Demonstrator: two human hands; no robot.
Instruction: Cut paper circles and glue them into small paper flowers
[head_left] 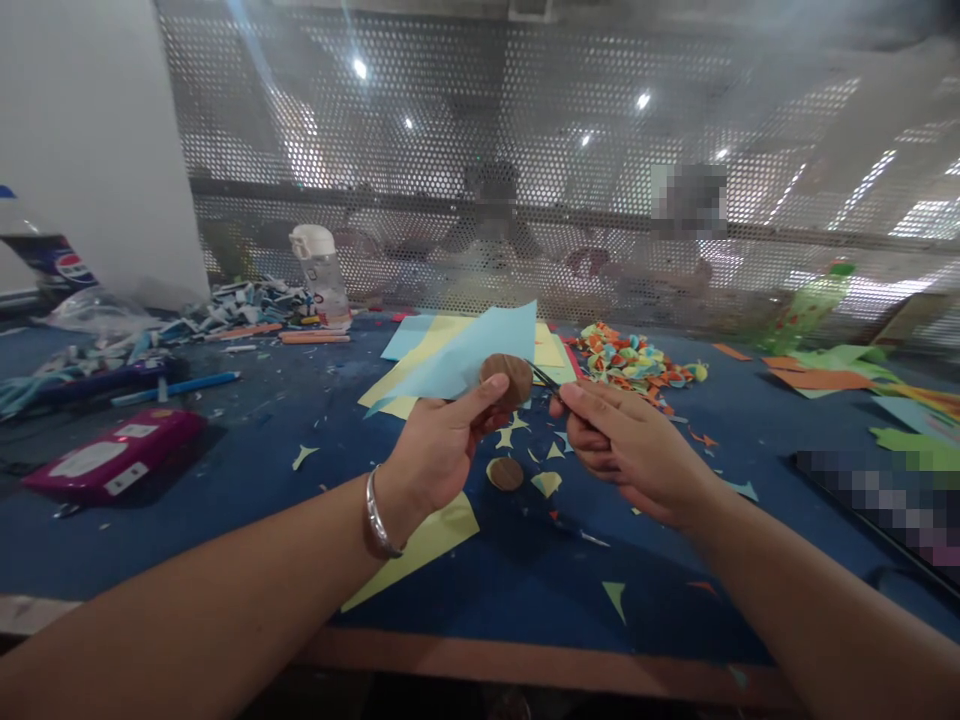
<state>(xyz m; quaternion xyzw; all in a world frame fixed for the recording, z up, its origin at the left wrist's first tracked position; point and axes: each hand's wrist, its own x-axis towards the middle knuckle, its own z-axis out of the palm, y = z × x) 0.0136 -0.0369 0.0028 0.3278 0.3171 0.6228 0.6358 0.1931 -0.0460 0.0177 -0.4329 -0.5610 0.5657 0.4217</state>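
My left hand [450, 440], with a silver bangle at its wrist, pinches a light blue paper sheet [465, 350] together with a round wooden disc [506, 380] laid against it. The thumb presses on the disc's face. My right hand [622, 440] is closed on a pair of small dark scissors [546, 378], whose blades reach to the right edge of the disc and paper. Its handles are mostly hidden by the fingers. Below the hands, a second wooden disc [505, 474] lies on the table over a bit of yellow paper. Yellow paper scraps [547, 484] lie around it.
Behind the hands are yellow and blue sheets [409, 338] and a heap of cut paper pieces [630, 358]. A magenta box [120, 455], a blue pen [180, 388] and a white-lidded bottle [321, 270] stand left. Coloured paper [817, 378] and a green-capped bottle [821, 300] are right.
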